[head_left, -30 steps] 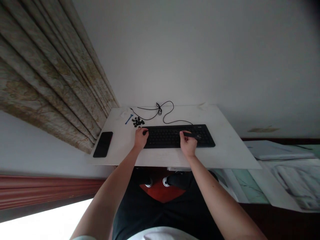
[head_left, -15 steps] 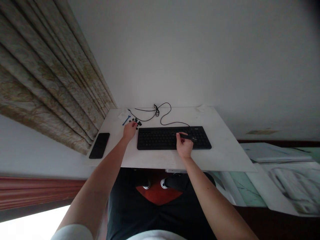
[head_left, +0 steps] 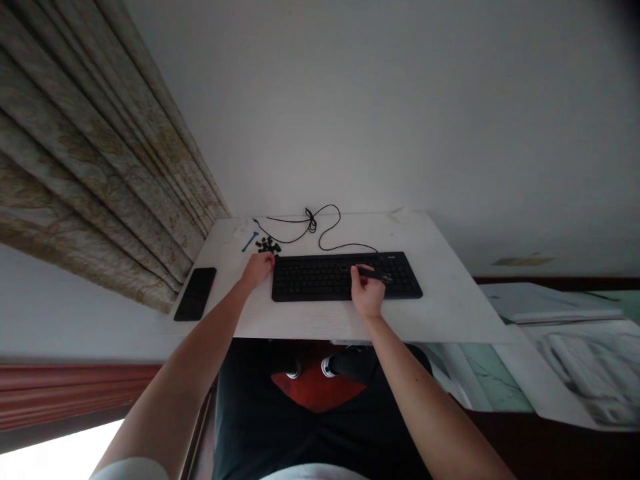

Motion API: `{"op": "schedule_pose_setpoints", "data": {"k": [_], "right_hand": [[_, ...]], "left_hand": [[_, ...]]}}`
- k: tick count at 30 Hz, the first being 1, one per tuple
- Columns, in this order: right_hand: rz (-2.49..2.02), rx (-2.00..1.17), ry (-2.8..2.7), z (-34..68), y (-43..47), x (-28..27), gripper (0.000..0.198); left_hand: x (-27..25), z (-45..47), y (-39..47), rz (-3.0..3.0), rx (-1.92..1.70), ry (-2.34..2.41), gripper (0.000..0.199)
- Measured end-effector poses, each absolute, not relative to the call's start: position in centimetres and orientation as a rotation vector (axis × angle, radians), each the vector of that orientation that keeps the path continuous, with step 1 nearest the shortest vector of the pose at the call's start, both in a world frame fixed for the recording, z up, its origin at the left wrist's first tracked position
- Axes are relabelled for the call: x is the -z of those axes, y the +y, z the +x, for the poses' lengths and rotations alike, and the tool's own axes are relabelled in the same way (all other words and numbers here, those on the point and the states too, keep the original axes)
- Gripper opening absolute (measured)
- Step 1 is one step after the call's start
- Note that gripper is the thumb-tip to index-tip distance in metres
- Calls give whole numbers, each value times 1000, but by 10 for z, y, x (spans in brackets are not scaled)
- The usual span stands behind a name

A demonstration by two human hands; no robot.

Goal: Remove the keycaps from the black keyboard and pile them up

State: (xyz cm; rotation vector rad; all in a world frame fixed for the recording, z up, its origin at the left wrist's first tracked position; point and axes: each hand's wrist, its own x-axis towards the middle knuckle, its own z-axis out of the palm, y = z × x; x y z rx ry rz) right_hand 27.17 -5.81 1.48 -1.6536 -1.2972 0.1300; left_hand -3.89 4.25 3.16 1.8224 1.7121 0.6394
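A black keyboard (head_left: pixel 313 280) lies on the white desk. My left hand (head_left: pixel 259 269) is closed at the keyboard's upper left corner, its fingertips pressed together; what they pinch, if anything, is too small to make out. Just beyond those fingers lies a loose pile of small black keycaps (head_left: pixel 269 245). My right hand (head_left: pixel 369 295) is closed on a black-handled keycap puller (head_left: pixel 369 273), held sideways over the right half of the keyboard. Thin wire shows at the tool's left end, and my right fingers hide part of its handle.
A blue tool (head_left: pixel 250 241) lies left of the pile. The keyboard's black cable (head_left: pixel 330 247) winds along the back of the desk (head_left: pixel 445 300) by the wall. A black phone (head_left: pixel 195 294) rests near the left edge, beside the patterned curtain (head_left: pixel 100 133).
My left hand has drawn back from the keycap pile towards me, to the keyboard's left corner. My right hand stays nearly still with the puller. The view has shifted slightly.
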Motion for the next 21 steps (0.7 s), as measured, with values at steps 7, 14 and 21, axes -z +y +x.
{"op": "schedule_pose_setpoints", "data": {"k": [7, 14, 21], "right_hand": [[-1644, -137, -1287, 272, -58, -15, 65], [-1655, -153, -1295, 273, -57, -14, 66], [-1683, -152, -1298, 273, -58, -16, 70]], "left_hand": [[-31, -31, 64, 1575, -720, 1648, 48], [-40, -23, 70, 1878, -826, 1736, 39], [-33, 24, 16, 2318, -732, 1540, 26]]}}
